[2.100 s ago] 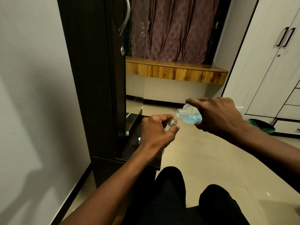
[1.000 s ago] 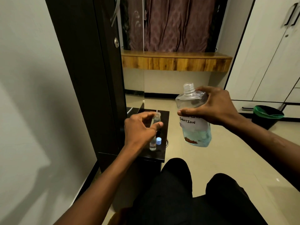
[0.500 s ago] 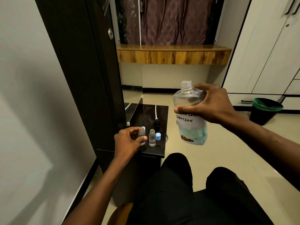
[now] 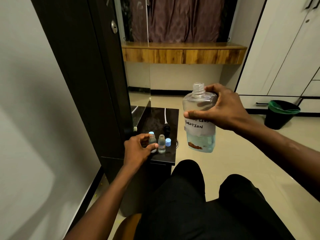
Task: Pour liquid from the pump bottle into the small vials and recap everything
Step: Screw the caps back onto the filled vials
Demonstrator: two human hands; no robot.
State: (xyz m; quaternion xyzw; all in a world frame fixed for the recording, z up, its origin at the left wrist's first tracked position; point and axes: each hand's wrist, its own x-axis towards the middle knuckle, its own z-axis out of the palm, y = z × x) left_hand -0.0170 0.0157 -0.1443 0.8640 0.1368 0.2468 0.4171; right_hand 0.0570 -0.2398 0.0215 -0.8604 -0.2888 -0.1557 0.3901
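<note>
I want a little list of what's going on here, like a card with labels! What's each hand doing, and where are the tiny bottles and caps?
right hand: holds the big bottle upright in the air, neck open, no pump on it
big bottle: blue liquid low inside, label reads SOLUTION
left hand: fingers around the left vial on the black table
right vial: stands uncapped beside it
blue caps: one behind the left vial, one right of the right vial
pump head: lies on the table, tube pointing away

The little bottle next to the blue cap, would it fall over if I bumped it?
Probably. The vial is tall and narrow on a small base, so it likely tips easily. It stands uncapped with liquid inside, so it would likely spill. It looks light, so a small nudge might do it.
</note>
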